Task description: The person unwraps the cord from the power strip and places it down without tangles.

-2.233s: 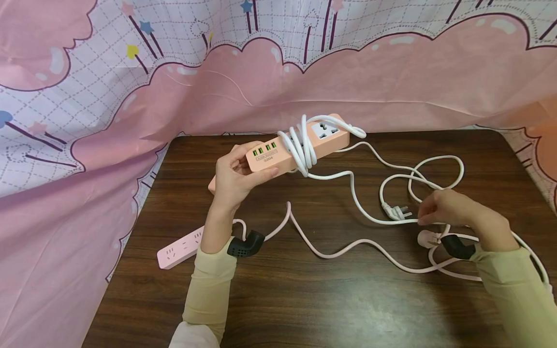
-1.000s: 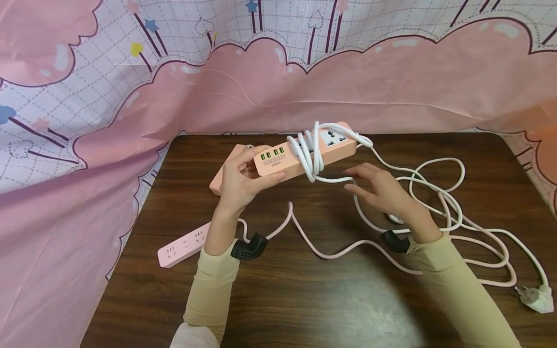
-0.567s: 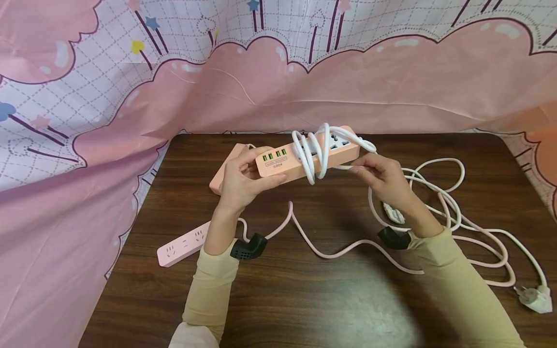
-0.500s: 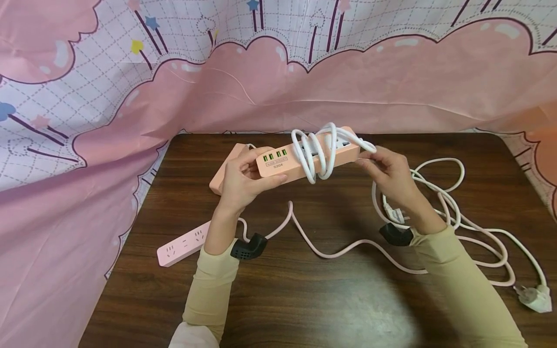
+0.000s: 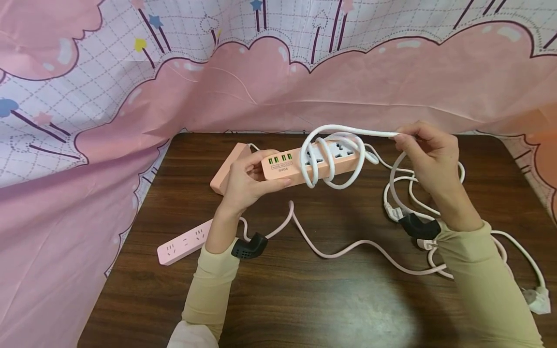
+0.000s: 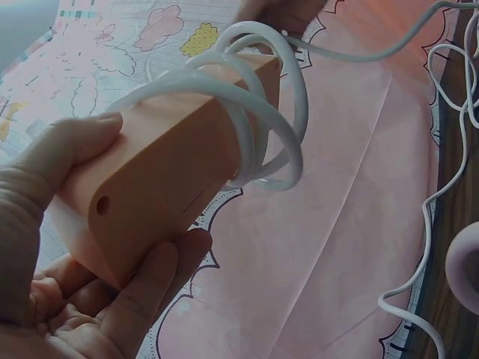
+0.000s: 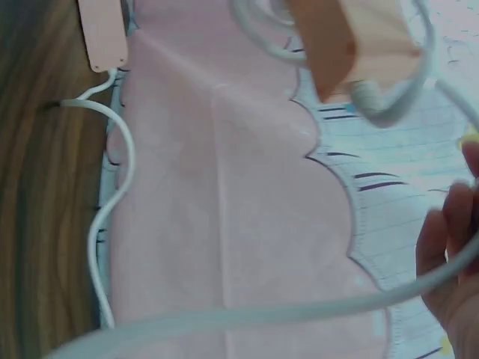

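Observation:
My left hand [image 5: 245,183] grips the USB-port end of a peach power strip [image 5: 277,173], raised above the table, thumb in front. In the left wrist view, the thumb lies on one side of the strip [image 6: 172,168] and fingers on another. Several loose turns of white cord [image 5: 331,164] wrap the strip's middle and far end. To the right, my right hand [image 5: 435,157] pinches the cord, which stretches taut from the leftmost turn; beyond the fingers it droops to the table. The right wrist view has the right hand [image 7: 449,262] partly cut off, cord [image 7: 299,310] crossing below.
On the wooden table [image 5: 278,299] lie a pink power strip [image 5: 184,243] at left and another peach strip [image 5: 227,169] behind my left hand. A pink cord [image 5: 330,255] snakes rightward to tangled cords, with plugs [image 5: 393,212] among them. Patterned cloth [image 5: 391,82] hangs behind.
My right hand reached from the right-hand cords to the strip's far end, took the cord, then drew it up and right. The turns look looser. My left hand kept its grip, shifting slightly right.

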